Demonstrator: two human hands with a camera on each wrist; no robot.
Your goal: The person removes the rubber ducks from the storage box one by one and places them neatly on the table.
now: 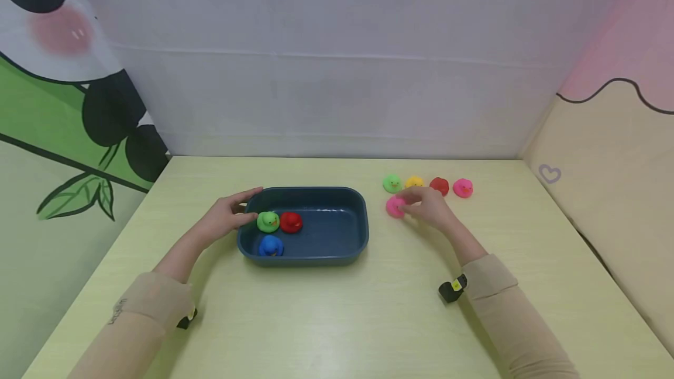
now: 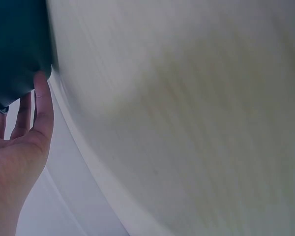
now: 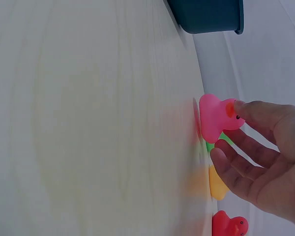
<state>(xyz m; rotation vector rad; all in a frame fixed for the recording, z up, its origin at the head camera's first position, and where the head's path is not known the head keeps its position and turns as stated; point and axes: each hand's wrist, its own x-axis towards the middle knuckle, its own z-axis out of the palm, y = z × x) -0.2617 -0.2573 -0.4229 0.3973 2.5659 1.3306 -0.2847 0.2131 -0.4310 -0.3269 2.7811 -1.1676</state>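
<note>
My left hand (image 1: 225, 217) holds the left end of a dark blue plastic basin (image 1: 334, 233), thumb at the rim and fingers along the outer wall. Inside the basin's left half sit a green rubber duck (image 1: 268, 222), a red rubber duck (image 1: 291, 223) and a blue rubber duck (image 1: 271, 245). To the right of the basin, my right hand (image 1: 427, 208) pinches a pink rubber duck (image 1: 395, 207) by its head between thumb and fingers. In the right wrist view this pink duck (image 3: 214, 118) is upright, its base right at the tabletop.
Behind my right hand stands a row of ducks: green (image 1: 392, 183), yellow (image 1: 414, 182), red (image 1: 439, 186) and a second pink one (image 1: 463, 188). A pale wood-grain table (image 1: 316, 320) carries everything. A white backdrop (image 1: 337, 104) rises at its far edge, with painted panels on both sides.
</note>
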